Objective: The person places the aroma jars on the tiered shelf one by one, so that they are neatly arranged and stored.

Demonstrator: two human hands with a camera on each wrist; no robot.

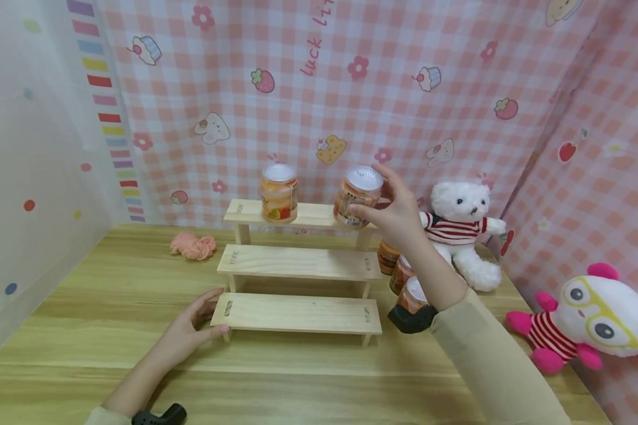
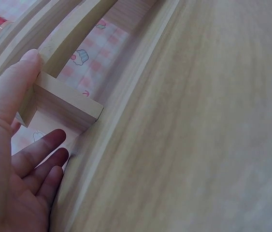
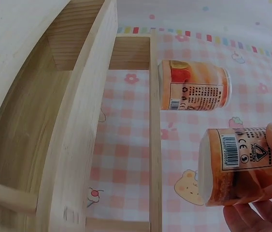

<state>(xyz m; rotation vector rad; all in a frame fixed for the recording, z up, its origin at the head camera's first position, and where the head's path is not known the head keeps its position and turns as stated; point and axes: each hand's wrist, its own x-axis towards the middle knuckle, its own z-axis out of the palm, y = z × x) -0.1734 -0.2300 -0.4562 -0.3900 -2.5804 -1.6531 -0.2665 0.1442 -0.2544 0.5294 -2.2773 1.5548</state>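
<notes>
My right hand (image 1: 396, 212) grips an orange-labelled jar (image 1: 357, 198) with a silver lid, held over the right part of the top step. In the right wrist view, a gap shows between the jar's base (image 3: 204, 169) and the step. Another such jar (image 1: 279, 195) stands upright on the top step, left of centre. Below them, my left hand (image 1: 188, 330) holds the left end of the three-step wooden shelf (image 1: 298, 313) at its bottom step. Its thumb (image 2: 17, 82) lies at the front corner; other fingers curve beside the leg.
Several more jars (image 1: 402, 273) stand right of the shelf, partly behind my right forearm. A white teddy bear (image 1: 459, 224) sits behind them, and a pink-and-white plush toy (image 1: 579, 319) leans at the right. A peach-coloured bundle (image 1: 192, 246) lies left of the shelf. Checked cloth (image 1: 298, 130) hangs behind.
</notes>
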